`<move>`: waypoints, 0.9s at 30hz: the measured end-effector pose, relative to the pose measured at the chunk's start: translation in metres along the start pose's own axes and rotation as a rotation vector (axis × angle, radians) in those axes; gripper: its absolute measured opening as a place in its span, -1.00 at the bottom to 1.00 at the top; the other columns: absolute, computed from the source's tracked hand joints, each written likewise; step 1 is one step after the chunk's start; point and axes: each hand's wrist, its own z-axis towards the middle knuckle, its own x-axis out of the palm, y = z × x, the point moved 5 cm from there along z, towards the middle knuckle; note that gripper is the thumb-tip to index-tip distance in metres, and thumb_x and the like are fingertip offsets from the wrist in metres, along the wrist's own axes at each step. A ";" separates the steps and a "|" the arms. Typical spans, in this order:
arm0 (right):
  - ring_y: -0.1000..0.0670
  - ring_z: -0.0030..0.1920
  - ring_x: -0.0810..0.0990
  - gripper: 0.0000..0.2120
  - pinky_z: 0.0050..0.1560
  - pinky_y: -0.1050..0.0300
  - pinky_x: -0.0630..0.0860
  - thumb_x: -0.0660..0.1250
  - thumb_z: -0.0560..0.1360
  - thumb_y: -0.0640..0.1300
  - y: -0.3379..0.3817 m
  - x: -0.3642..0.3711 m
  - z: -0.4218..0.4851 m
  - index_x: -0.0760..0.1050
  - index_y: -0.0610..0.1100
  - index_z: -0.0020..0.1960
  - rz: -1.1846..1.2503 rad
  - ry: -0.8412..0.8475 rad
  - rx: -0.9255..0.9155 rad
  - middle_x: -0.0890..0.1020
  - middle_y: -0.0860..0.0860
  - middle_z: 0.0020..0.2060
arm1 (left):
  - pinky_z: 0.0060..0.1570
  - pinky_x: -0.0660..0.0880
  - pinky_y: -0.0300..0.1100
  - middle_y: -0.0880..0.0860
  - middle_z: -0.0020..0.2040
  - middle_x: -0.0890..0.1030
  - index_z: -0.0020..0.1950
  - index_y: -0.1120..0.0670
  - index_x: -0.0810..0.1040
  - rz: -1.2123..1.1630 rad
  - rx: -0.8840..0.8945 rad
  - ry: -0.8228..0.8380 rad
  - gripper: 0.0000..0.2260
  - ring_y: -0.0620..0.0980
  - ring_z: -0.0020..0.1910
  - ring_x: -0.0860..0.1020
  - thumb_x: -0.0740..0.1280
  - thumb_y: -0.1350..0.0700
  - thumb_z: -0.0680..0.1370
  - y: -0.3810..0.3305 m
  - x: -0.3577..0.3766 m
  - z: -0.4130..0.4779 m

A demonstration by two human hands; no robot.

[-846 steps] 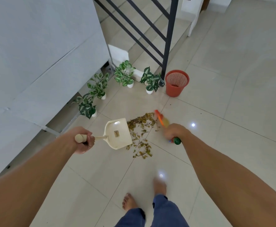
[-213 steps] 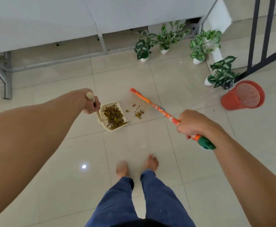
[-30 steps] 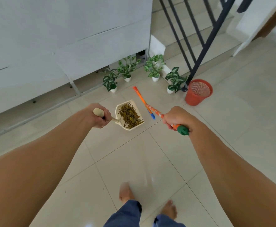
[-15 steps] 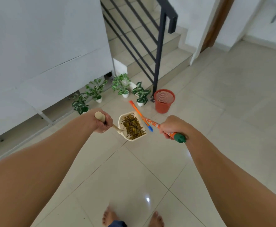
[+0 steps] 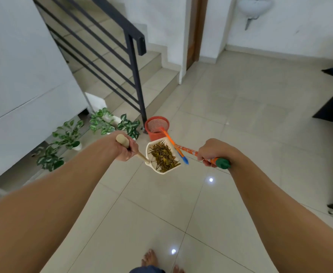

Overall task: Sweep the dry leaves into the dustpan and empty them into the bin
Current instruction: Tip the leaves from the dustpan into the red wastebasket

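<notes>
Currently, left hand (image 5: 126, 149) grip is clenched on the dustpan (image 5: 162, 157) handle; dry leaves (image 5: 162, 155) fill the pan, held near the orange bin (image 5: 156, 127). Right hand (image 5: 213, 151) grip is clenched on the broom (image 5: 178, 152).

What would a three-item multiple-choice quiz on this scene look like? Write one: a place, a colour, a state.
1. Where is the bin?
A. beside the railing post
B. on the stairs
C. under the sink

2. What colour is the dustpan?
A. red
B. cream
C. blue

3. What state is the dustpan in?
A. empty
B. upside down
C. full of leaves

Key:
1 A, it stands at the foot of the post.
2 B, its rim is cream.
3 C, the leaves fill it, held level by the left hand.
</notes>
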 end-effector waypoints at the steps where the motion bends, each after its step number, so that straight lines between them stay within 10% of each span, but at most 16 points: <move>1: 0.10 -0.74 0.37 -0.76 -0.66 0.43 0.26 0.27 0.47 -0.34 -0.005 -0.007 0.001 0.40 -0.25 -0.38 0.004 -0.013 0.015 0.48 -0.13 -0.44 | -0.67 0.34 -0.36 -0.02 -0.33 0.32 0.09 0.11 0.35 0.020 -0.004 0.014 -0.79 -0.09 -0.67 0.32 0.14 0.38 0.55 -0.002 0.010 0.001; 22: -0.03 -0.32 0.49 -0.90 -0.28 0.17 0.44 0.28 0.53 -0.22 0.045 -0.110 0.107 0.46 -0.24 -0.14 0.129 -0.217 0.139 0.55 -0.13 -0.27 | -0.67 0.36 -0.33 0.05 -0.37 0.38 0.40 0.16 0.37 0.175 0.041 0.183 -0.65 -0.13 -0.60 0.35 0.17 0.32 0.61 -0.155 0.132 0.042; 27: 0.05 -0.47 0.46 -0.92 -0.60 0.32 0.35 0.28 0.53 -0.28 0.073 -0.124 0.148 0.45 -0.25 -0.13 0.219 -0.191 0.116 0.51 -0.12 -0.32 | -0.65 0.37 -0.38 0.03 -0.33 0.40 0.15 0.19 0.41 0.178 0.098 0.159 -0.83 -0.14 -0.60 0.37 0.18 0.33 0.59 -0.190 0.132 0.048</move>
